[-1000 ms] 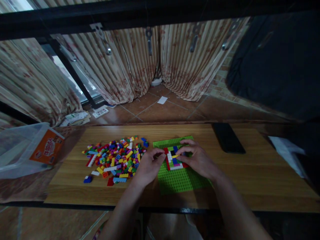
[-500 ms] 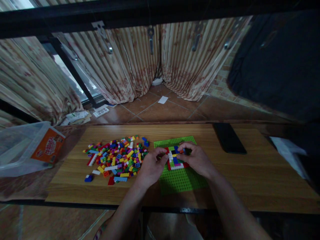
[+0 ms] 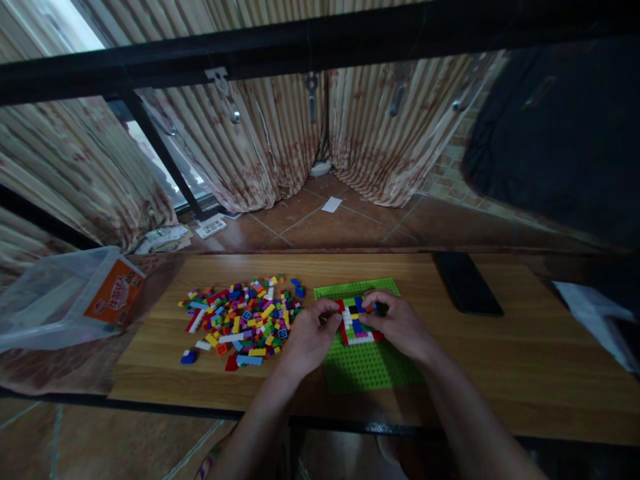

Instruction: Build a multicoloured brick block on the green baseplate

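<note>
A green baseplate [image 3: 367, 367] lies on the wooden table [image 3: 525, 360]. On it stands a small build of red, white, blue, black and yellow bricks [image 3: 356, 321]. My left hand [image 3: 307, 337] rests at the build's left edge, fingertips touching the red side. My right hand [image 3: 400, 323] sits over the build's right side, with thumb and forefinger pinched on a small brick at the top of the build. To the left lies a loose pile of coloured bricks [image 3: 240, 319].
A black phone [image 3: 467, 283] lies at the table's back right. A clear plastic tub with an orange label [image 3: 65, 300] stands off the table's left end. White paper [image 3: 595, 317] sits at the far right. Striped curtains [image 3: 280, 147] hang behind.
The head view has shifted, so everything sits a little lower and to the right. My right fingers have closed in on the top of the build; my left hand stays at its left edge.
</note>
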A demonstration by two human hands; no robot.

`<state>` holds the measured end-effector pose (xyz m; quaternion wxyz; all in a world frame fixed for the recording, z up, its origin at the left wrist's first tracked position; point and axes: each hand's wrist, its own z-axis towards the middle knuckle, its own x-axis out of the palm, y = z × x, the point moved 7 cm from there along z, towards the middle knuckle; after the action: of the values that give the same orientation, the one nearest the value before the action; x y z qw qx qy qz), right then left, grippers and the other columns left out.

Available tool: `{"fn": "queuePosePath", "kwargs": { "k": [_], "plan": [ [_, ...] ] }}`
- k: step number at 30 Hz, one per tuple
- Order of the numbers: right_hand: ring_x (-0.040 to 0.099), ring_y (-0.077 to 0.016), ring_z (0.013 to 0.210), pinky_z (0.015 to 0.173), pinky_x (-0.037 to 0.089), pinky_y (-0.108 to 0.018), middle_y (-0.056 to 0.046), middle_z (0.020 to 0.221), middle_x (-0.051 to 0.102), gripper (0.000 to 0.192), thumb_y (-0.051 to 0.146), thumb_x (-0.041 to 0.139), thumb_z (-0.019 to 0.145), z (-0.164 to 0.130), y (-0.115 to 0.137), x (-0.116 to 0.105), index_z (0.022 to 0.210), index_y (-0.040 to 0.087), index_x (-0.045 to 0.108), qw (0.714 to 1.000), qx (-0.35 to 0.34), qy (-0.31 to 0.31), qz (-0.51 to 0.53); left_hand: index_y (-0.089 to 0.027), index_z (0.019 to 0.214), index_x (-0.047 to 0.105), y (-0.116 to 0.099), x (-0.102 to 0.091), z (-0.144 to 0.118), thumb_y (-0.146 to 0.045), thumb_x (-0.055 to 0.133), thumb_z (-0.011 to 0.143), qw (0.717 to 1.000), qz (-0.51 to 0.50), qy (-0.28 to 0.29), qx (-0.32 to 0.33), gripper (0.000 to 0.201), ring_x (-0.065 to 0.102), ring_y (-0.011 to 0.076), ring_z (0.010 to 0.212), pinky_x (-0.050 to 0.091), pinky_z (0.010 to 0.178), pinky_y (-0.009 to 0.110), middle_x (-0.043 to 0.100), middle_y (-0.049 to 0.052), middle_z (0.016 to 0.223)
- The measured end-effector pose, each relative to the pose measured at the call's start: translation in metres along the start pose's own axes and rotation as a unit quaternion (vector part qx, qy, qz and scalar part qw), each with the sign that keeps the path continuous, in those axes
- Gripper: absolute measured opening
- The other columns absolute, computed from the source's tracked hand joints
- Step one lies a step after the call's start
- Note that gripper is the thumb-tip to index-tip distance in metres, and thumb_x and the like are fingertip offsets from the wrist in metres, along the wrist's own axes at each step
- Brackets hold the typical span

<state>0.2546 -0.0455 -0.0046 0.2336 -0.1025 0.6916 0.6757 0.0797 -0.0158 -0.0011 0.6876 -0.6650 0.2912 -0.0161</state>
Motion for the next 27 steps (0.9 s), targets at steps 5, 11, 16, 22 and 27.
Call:
{"fn": "queuePosePath", "kwargs": {
  "k": [5,11,16,22,27],
  "plan": [
    [0.062,-0.0228,0.095,0.086,0.045,-0.036,-0.004,0.102,0.068,0.019,0.038,0.072,0.067,-0.002,-0.004,-0.003,0.078,0.023,0.069,1.0,0.016,0.007,0.022,-0.016,0.09,0.068,-0.002,-0.015,0.001,-0.024,0.054,0.084,0.999,0.034,-0.028,0.006,0.017,0.062,0.0158,0.074,0.046,0.069,0.025,0.069,0.003,0.08],
    [0.066,-0.0239,0.087,0.08,0.047,-0.036,-0.003,0.094,0.073,0.022,0.043,0.068,0.073,-0.001,-0.008,-0.009,0.086,0.025,0.072,0.998,0.062,-0.007,-0.003,-0.018,0.089,0.068,-0.002,-0.057,0.003,-0.02,0.051,0.086,0.983,0.144,-0.114,-0.011,0.017,0.064,0.0158,0.075,0.046,0.071,0.026,0.07,0.003,0.082],
    [0.067,-0.0238,0.084,0.077,0.047,-0.036,-0.003,0.091,0.074,0.029,0.048,0.062,0.077,-0.001,-0.005,-0.008,0.089,0.024,0.073,0.997,0.072,-0.011,-0.024,-0.019,0.095,0.067,0.009,-0.105,0.004,-0.026,0.052,0.086,0.9,0.35,-0.244,-0.086,0.019,0.066,0.0222,0.087,0.046,0.076,0.03,0.071,0.007,0.093],
    [0.067,-0.0224,0.079,0.072,0.048,-0.033,-0.004,0.086,0.075,0.029,0.047,0.064,0.075,0.001,-0.007,-0.017,0.086,0.021,0.073,0.996,0.079,-0.039,0.011,-0.018,0.091,0.067,0.011,-0.111,0.012,-0.027,0.052,0.085,0.843,0.479,-0.22,-0.105,0.018,0.063,0.0272,0.098,0.047,0.084,0.034,0.069,0.011,0.095],
    [0.064,-0.0208,0.074,0.069,0.048,-0.031,-0.003,0.076,0.072,0.031,0.05,0.068,0.071,0.0,-0.008,-0.033,0.077,0.02,0.071,0.986,0.105,-0.1,0.077,-0.019,0.092,0.067,0.015,-0.109,0.015,-0.023,0.045,0.088,0.844,0.484,-0.19,-0.136,0.023,0.064,0.0284,0.1,0.049,0.078,0.034,0.069,0.013,0.098]
  ]
}}
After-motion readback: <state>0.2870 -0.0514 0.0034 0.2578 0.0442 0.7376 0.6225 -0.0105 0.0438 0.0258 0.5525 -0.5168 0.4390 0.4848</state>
